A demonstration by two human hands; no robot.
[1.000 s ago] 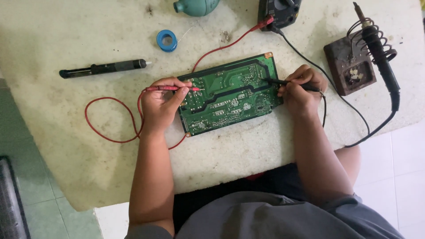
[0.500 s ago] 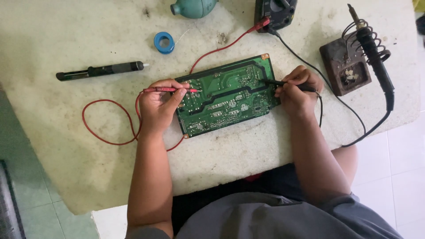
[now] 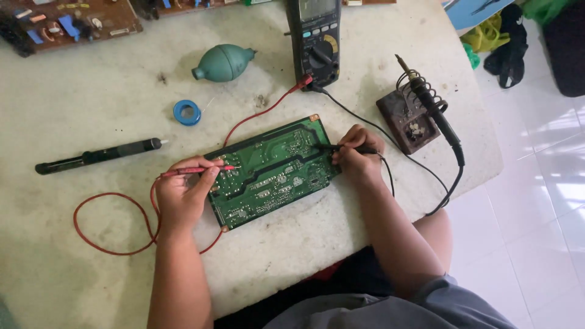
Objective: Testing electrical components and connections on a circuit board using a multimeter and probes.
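flat green printed circuit board (image 3: 271, 172) lying solder-side up on worn pale table (image 3: 85, 286). left hand (image 3: 183, 198) pinching thin red meter probe (image 3: 196, 171) onto board's left edge; right hand (image 3: 358, 156) pinching black meter probe (image 3: 332, 148) onto its right part.

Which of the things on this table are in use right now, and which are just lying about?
In use:
- green circuit board
- red probe in left hand
- black probe in right hand
- multimeter, both leads plugged in

Lying about:
- soldering iron on its stand
- black desoldering pump
- green rubber blower
- blue tape roll
- brown board at the far edge
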